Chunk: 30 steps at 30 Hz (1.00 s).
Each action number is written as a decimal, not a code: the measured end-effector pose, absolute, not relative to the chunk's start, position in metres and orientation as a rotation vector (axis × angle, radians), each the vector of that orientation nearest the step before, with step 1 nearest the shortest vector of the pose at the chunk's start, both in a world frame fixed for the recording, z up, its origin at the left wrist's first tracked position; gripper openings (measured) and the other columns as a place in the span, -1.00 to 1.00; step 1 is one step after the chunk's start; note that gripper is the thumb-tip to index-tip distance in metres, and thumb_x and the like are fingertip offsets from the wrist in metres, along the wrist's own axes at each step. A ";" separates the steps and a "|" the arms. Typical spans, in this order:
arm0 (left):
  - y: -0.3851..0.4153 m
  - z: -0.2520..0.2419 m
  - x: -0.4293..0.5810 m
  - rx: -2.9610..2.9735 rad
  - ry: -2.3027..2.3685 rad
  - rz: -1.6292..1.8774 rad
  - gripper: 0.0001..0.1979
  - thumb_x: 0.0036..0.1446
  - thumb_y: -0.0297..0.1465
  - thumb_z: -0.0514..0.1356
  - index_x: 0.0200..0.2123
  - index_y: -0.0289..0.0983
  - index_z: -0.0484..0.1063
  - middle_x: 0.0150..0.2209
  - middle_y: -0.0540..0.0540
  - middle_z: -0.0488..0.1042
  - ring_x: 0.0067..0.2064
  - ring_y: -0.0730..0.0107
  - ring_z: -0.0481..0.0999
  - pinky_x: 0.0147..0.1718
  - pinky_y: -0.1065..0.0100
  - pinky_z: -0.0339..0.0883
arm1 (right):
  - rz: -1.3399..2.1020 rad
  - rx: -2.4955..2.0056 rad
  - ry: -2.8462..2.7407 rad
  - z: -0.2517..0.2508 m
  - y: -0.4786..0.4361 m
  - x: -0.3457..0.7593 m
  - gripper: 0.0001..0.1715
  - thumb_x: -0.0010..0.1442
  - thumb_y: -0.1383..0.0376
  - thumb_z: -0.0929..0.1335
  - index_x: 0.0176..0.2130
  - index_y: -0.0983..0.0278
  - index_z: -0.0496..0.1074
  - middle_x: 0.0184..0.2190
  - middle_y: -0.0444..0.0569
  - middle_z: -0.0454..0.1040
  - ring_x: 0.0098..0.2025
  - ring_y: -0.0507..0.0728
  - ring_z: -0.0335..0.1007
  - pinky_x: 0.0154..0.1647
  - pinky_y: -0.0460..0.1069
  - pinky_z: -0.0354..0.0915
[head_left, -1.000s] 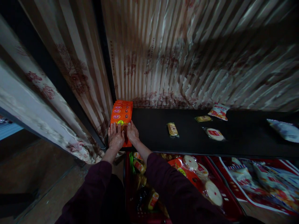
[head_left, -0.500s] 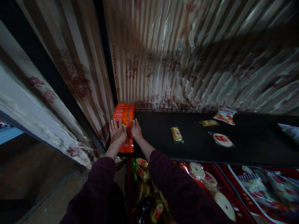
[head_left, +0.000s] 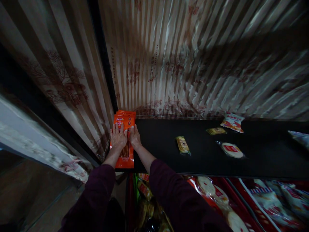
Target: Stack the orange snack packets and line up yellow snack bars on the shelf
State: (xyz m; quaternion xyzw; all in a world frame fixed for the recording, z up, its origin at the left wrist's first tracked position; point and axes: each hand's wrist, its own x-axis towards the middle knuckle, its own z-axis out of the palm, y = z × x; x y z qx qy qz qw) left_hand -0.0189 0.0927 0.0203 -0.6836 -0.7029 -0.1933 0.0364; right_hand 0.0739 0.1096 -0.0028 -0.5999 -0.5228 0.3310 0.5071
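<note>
Right hand (head_left: 134,137) has come in over the stack's edge; it was just beside it half a second ago. Left hand (head_left: 118,139) lies flat on top, fingers extended; both hands unclenched, no grip. Orange packs (head_left: 126,154) sit overlapped at the black shelf (head_left: 159,158)'s left end, near the front edge. Yellow packet (head_left: 182,144) well apart to the right; red crate (head_left: 129,203) below. Risk: film looks slick, so uneven pressure could skew the stack; a pull backward could tip packs off the front.
</note>
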 end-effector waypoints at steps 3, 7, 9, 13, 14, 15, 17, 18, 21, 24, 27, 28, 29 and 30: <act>0.094 0.019 -0.019 -2.095 -2.126 -0.601 -0.46 0.27 -0.23 -0.14 0.25 -0.32 0.14 0.29 -0.32 0.09 0.34 0.04 -0.04 0.25 -0.03 -0.12 | 0.818 -1.518 -1.219 0.001 0.110 0.076 -0.30 0.33 0.10 0.02 0.24 0.52 0.11 0.27 0.23 0.12 0.33 0.21 -0.04 0.33 0.14 -0.08; 0.093 0.020 -0.018 -2.096 -2.091 -0.609 -0.46 0.27 -0.23 -0.13 0.24 -0.32 0.15 0.29 -0.32 0.10 0.33 0.05 -0.01 0.24 -0.05 -0.09 | 0.863 -1.516 -1.208 0.009 0.119 0.082 -0.25 0.32 0.05 0.01 0.25 0.53 0.09 0.28 0.21 0.08 0.34 0.19 -0.06 0.34 0.10 -0.14; 0.092 0.020 -0.018 -2.100 -2.079 -0.605 -0.46 0.27 -0.23 -0.13 0.23 -0.33 0.17 0.29 -0.32 0.09 0.33 0.05 0.00 0.24 -0.05 -0.09 | 0.918 -1.502 -1.189 0.012 0.126 0.085 -0.23 0.31 0.00 0.01 0.25 0.47 0.10 0.28 0.15 0.11 0.33 0.18 -0.05 0.34 0.08 -0.13; 0.093 0.018 -0.018 -2.108 -2.067 -0.598 -0.47 0.26 -0.23 -0.12 0.22 -0.34 0.19 0.29 -0.33 0.10 0.33 0.05 0.02 0.24 -0.03 -0.10 | 0.996 -1.442 -1.182 0.016 0.133 0.089 -0.21 0.25 -0.11 0.04 0.20 0.34 0.22 0.21 0.05 0.26 0.29 0.19 0.06 0.31 0.06 -0.05; 0.093 0.018 -0.018 -2.107 -2.065 -0.605 -0.47 0.26 -0.23 -0.12 0.22 -0.33 0.19 0.29 -0.32 0.10 0.33 0.05 0.02 0.24 -0.03 -0.10 | 1.009 -1.421 -1.182 0.016 0.134 0.090 -0.21 0.25 -0.12 0.04 0.19 0.31 0.24 0.20 0.03 0.28 0.28 0.19 0.09 0.30 0.06 -0.03; 0.093 0.017 -0.018 -2.108 -2.065 -0.615 -0.47 0.26 -0.23 -0.12 0.22 -0.33 0.19 0.29 -0.32 0.10 0.33 0.05 0.02 0.24 -0.04 -0.10 | 1.021 -1.408 -1.178 0.016 0.133 0.090 -0.20 0.24 -0.13 0.04 0.20 0.30 0.23 0.20 0.02 0.28 0.28 0.18 0.10 0.29 0.05 -0.02; 0.094 0.015 -0.019 -2.113 -2.065 -0.645 -0.47 0.26 -0.23 -0.12 0.22 -0.33 0.19 0.29 -0.31 0.09 0.33 0.05 0.01 0.24 -0.04 -0.11 | 1.033 -1.412 -1.155 0.016 0.130 0.092 -0.15 0.23 -0.15 0.03 0.23 0.35 0.17 0.24 0.05 0.20 0.30 0.17 0.04 0.31 0.04 -0.06; 0.094 0.014 -0.019 -2.114 -2.063 -0.664 -0.47 0.26 -0.23 -0.12 0.22 -0.33 0.19 0.29 -0.31 0.09 0.33 0.05 0.00 0.24 -0.05 -0.12 | 1.030 -1.424 -1.136 0.017 0.127 0.094 -0.12 0.22 -0.16 0.03 0.25 0.38 0.14 0.27 0.07 0.14 0.32 0.17 -0.01 0.32 0.04 -0.10; 0.093 0.016 -0.019 -2.103 -2.045 -0.749 -0.47 0.26 -0.25 -0.11 0.22 -0.34 0.19 0.29 -0.31 0.09 0.35 0.05 -0.06 0.26 -0.06 -0.19 | 0.989 -1.428 -1.082 0.016 0.110 0.101 -0.06 0.21 -0.18 0.05 0.26 0.44 0.09 0.30 0.11 0.06 0.34 0.16 -0.08 0.35 0.02 -0.18; 0.087 0.025 -0.016 -2.084 -2.035 -0.850 -0.47 0.25 -0.27 -0.10 0.20 -0.40 0.20 0.30 -0.33 0.06 0.36 0.06 -0.13 0.27 -0.06 -0.23 | 0.921 -1.331 -1.063 0.014 0.080 0.114 -0.14 0.22 -0.14 0.07 0.24 0.39 0.14 0.27 0.10 0.14 0.31 0.14 0.02 0.33 0.05 -0.11; 0.068 0.039 -0.005 -2.103 -2.041 -0.932 -0.50 0.24 -0.30 -0.10 0.17 -0.41 0.25 0.31 -0.29 0.06 0.36 0.09 -0.14 0.29 -0.01 -0.20 | 0.859 -1.208 -1.010 0.015 0.032 0.130 -0.27 0.25 -0.10 0.10 0.20 0.29 0.21 0.22 0.05 0.25 0.26 0.14 0.13 0.29 0.11 0.02; 0.057 0.043 0.001 -2.137 -2.028 -0.954 -0.53 0.24 -0.32 -0.10 0.15 -0.37 0.27 0.30 -0.24 0.09 0.36 0.12 -0.12 0.29 0.00 -0.17 | 0.846 -1.156 -0.995 0.016 0.013 0.135 -0.30 0.26 -0.08 0.11 0.18 0.29 0.23 0.20 0.07 0.27 0.24 0.15 0.16 0.27 0.13 0.07; 0.045 0.047 0.008 -2.194 -1.997 -0.975 -0.55 0.23 -0.34 -0.09 0.13 -0.33 0.30 0.29 -0.20 0.12 0.36 0.15 -0.09 0.29 0.02 -0.13 | 0.832 -1.115 -0.985 0.017 -0.007 0.141 -0.32 0.27 -0.05 0.12 0.17 0.30 0.24 0.19 0.09 0.29 0.22 0.16 0.19 0.24 0.14 0.12; 0.030 0.049 0.017 -2.241 -1.962 -1.014 -0.57 0.23 -0.37 -0.08 0.11 -0.32 0.32 0.27 -0.19 0.16 0.35 0.18 -0.05 0.28 0.04 -0.08 | 0.816 -1.097 -0.986 0.018 -0.027 0.146 -0.35 0.28 -0.03 0.12 0.15 0.30 0.26 0.17 0.11 0.31 0.21 0.17 0.21 0.22 0.15 0.15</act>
